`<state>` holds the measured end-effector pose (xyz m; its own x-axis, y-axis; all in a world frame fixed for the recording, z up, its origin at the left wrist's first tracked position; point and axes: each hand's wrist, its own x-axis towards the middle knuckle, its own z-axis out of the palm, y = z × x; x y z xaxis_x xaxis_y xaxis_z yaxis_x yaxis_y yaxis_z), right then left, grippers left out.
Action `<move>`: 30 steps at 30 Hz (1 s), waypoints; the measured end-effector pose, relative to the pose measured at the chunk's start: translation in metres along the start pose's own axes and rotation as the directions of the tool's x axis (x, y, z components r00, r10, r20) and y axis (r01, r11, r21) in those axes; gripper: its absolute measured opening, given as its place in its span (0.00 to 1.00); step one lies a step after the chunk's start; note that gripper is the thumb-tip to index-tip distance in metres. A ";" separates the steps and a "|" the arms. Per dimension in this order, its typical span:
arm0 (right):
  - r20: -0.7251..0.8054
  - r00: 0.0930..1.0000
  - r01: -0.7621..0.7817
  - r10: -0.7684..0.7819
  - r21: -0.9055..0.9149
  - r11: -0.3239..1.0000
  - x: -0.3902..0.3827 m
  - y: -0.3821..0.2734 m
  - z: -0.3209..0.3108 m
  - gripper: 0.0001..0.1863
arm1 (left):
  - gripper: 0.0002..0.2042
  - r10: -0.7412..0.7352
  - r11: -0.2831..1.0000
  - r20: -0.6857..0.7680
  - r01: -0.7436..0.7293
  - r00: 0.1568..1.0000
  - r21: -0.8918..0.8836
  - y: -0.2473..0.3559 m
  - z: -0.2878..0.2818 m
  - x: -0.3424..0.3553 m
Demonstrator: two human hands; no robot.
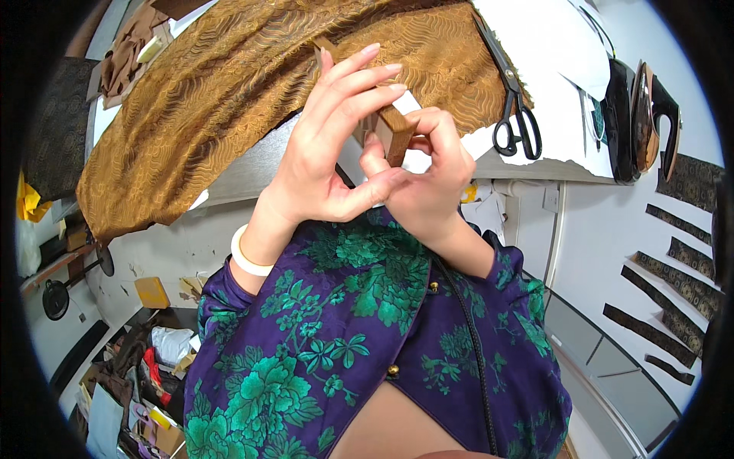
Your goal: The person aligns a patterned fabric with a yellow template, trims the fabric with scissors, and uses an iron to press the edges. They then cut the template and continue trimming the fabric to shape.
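A brown patterned strip with a stiff, squared end (399, 130) is raised between my hands above the table edge. My right hand (432, 172) is closed in a pinch on that end, thumb on the near face and curled fingers behind. My left hand (325, 145) has its long fingers stretched across the strip, with the thumb reaching to its lower corner. Thumb and index finger seem to bracket the strip; the exact contact is partly hidden. Behind the left fingers, the strip's other part shows at the upper left. Gold-brown wavy-patterned fabric (199, 115) lies beyond the hands.
Black-handled scissors (511, 84) lie right of the fabric, over white paper (550, 46). A dark iron (646, 122) stands at the far right. Dark patterned strips (665, 298) lie on the white surface at right. Scraps and bags (170, 343) are piled low on the left.
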<state>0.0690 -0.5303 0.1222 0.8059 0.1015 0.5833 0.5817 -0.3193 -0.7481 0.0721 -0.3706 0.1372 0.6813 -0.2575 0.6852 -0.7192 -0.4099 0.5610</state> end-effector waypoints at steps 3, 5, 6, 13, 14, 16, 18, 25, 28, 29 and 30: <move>0.071 0.997 -0.009 0.012 -0.053 0.999 0.028 -0.042 -0.019 0.16 | 0.36 -0.067 0.986 0.015 0.068 0.998 -0.152 0.010 -0.004 0.004; 0.188 0.971 -0.127 0.146 -0.111 0.986 0.039 -0.056 -0.026 0.17 | 0.40 -0.186 0.945 0.036 0.188 0.982 -0.268 0.018 -0.001 -0.004; 0.252 0.950 -0.140 0.185 -0.184 0.973 0.043 -0.062 -0.028 0.17 | 0.41 -0.255 0.903 0.052 0.257 0.966 -0.346 0.024 0.002 -0.009; 0.487 0.718 -0.441 0.497 -0.233 0.867 0.051 -0.057 -0.029 0.25 | 0.50 -0.500 0.578 0.253 0.537 0.828 -0.614 0.029 0.014 -0.033; 0.530 0.684 -0.514 0.501 -0.137 0.847 0.050 -0.055 -0.029 0.24 | 0.49 -0.495 0.551 0.248 0.522 0.832 -0.651 0.029 0.014 -0.036; 0.610 0.618 -0.656 0.497 0.050 0.753 0.046 -0.052 -0.031 0.24 | 0.49 -0.487 0.498 0.236 0.490 0.841 -0.716 0.028 0.014 -0.039; 0.666 0.590 -0.696 0.456 0.134 0.705 0.048 -0.050 -0.034 0.24 | 0.46 -0.501 0.409 0.296 0.524 0.813 -0.747 0.033 0.004 -0.039; 0.634 0.656 -0.670 0.409 0.239 0.703 0.050 -0.040 -0.027 0.10 | 0.35 -0.466 0.473 0.323 0.540 0.824 -0.696 0.024 -0.013 -0.035; 0.582 0.712 -0.641 0.393 0.310 0.702 0.043 -0.034 -0.026 0.11 | 0.33 -0.472 0.527 0.231 0.482 0.851 -0.700 0.021 -0.015 -0.036; 0.548 0.772 -0.564 0.324 0.353 0.746 0.042 -0.031 -0.024 0.10 | 0.31 -0.454 0.562 0.226 0.474 0.862 -0.678 0.019 -0.022 -0.034; 0.522 0.811 -0.491 0.265 0.358 0.795 0.042 -0.029 -0.023 0.09 | 0.29 -0.437 0.597 0.221 0.466 0.872 -0.653 0.018 -0.027 -0.031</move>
<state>0.0830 -0.5382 0.1757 0.8652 0.4893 0.1091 0.1063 0.0336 -0.9938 0.0342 -0.3464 0.1392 0.9386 -0.2386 0.2491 -0.2015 0.2066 0.9575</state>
